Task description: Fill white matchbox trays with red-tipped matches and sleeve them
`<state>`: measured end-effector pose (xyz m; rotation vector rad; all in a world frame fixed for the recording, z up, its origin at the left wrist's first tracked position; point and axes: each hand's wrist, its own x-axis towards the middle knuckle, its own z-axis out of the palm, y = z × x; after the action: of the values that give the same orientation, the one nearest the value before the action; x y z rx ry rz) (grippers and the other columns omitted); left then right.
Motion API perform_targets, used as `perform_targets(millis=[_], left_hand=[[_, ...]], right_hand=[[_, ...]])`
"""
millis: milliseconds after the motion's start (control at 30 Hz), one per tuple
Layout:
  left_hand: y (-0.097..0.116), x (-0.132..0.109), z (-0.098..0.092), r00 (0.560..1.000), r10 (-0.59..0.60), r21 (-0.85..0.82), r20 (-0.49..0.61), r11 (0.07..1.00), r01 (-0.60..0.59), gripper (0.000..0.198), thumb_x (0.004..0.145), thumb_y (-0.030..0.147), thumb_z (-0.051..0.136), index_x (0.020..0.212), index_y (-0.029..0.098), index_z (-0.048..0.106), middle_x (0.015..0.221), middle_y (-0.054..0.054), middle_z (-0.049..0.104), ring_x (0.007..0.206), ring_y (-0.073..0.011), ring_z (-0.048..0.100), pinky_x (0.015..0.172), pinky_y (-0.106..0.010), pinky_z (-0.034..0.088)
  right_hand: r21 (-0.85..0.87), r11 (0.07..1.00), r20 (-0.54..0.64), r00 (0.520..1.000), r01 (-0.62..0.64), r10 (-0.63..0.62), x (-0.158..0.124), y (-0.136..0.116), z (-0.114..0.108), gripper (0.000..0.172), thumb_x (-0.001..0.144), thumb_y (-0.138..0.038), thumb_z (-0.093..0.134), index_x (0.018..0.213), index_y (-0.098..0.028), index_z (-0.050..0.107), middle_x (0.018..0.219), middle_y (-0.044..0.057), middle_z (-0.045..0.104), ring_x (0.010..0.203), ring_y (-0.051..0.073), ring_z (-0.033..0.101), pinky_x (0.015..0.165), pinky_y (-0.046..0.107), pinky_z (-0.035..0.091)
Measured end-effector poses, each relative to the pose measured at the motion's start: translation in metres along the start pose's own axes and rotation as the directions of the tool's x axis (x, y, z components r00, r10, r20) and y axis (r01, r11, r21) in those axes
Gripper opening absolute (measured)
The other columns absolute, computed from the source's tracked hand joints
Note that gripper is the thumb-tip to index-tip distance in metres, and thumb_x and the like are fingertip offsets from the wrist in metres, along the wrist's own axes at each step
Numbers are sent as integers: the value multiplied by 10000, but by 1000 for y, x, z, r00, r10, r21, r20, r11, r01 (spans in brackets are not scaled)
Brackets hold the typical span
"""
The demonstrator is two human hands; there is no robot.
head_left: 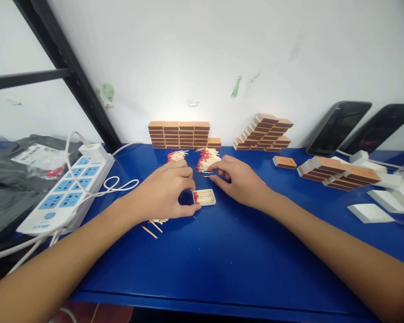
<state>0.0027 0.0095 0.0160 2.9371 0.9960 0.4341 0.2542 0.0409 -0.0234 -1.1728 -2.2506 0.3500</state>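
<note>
A white matchbox tray filled with red-tipped matches lies on the blue table. My left hand grips its left end between thumb and forefinger. Just beyond the tray, my right hand pinches a single match, its dark red head pointing left. Close to those fingertips is a heap of matches. A smaller pile shows behind my left hand. More loose matches lie below my left wrist, partly covered by it.
Stacked matchboxes stand against the wall, with a stepped stack to their right. One matchbox and a leaning row lie farther right, near white trays and phones. A power strip with cables sits left.
</note>
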Motion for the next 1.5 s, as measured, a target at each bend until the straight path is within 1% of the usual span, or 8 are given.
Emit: perform_targets(millis=[100,267,433,567,700,967,1233,1500], left_hand=[[0,0,1,1000,-2,-2,-1,1000,2,296,906,462,806,911,166,801,864,-45,661,915,-237,594,907,-419,500],[0,0,0,1000,-3,-8,0,1000,3,303,906,471,804,906,168,803,864,-45,660,916,-239,595,902,-422,501],[0,-1,-1,1000,0,-7,-1,1000,0,305,907,469,802,904,163,803,874,-48,661,916,-238,593,898,-422,498],[0,0,0,1000,-1,-3,-1,1000,1,304,908,468,801,910,164,803,873,-46,658,922,-240,595,897,-421,496],[0,0,0,1000,-1,0,4,1000,1,304,905,472,808,914,168,805,875,-48,659,928,-241,597,902,-417,494],[1,0,-1,1000,-9,-3,13,1000,9,307,910,474,798,909,167,801,882,-51,667,931,-243,596,911,-425,497],[0,-1,-1,1000,-4,3,5,1000,4,299,913,472,794,912,173,796,876,-50,668,922,-243,593,896,-416,491],[0,0,-1,1000,-9,7,12,1000,9,308,924,479,784,916,171,796,861,-47,660,906,-238,588,890,-410,482]], right_hand=[[-59,998,28,999,29,-27,5,10,4,172,994,-225,673,1139,-214,763,935,42,611,791,184,561,753,321,431],[-54,998,45,999,14,-12,7,12,6,106,993,-196,659,1012,-211,761,918,38,602,778,176,550,739,313,424],[-46,999,23,1000,21,-20,8,14,7,158,1006,-247,682,1150,-222,743,957,33,605,772,172,542,735,314,423],[-44,999,37,999,11,-10,9,14,8,79,996,-201,664,1007,-212,741,937,34,597,772,172,544,728,310,412],[-38,999,39,999,-18,20,9,12,8,76,978,-166,665,946,-204,721,893,25,596,751,167,535,723,307,405],[-55,998,106,994,10,-4,7,13,2,93,1024,-254,623,992,-206,696,923,45,625,818,194,561,770,326,430],[-111,993,170,984,-35,54,3,10,-1,98,1045,-252,590,974,-210,643,976,61,646,839,204,594,727,321,427],[-126,992,196,980,-4,29,0,12,-9,125,1072,-279,570,978,-214,621,1012,72,649,881,214,596,809,348,454]])
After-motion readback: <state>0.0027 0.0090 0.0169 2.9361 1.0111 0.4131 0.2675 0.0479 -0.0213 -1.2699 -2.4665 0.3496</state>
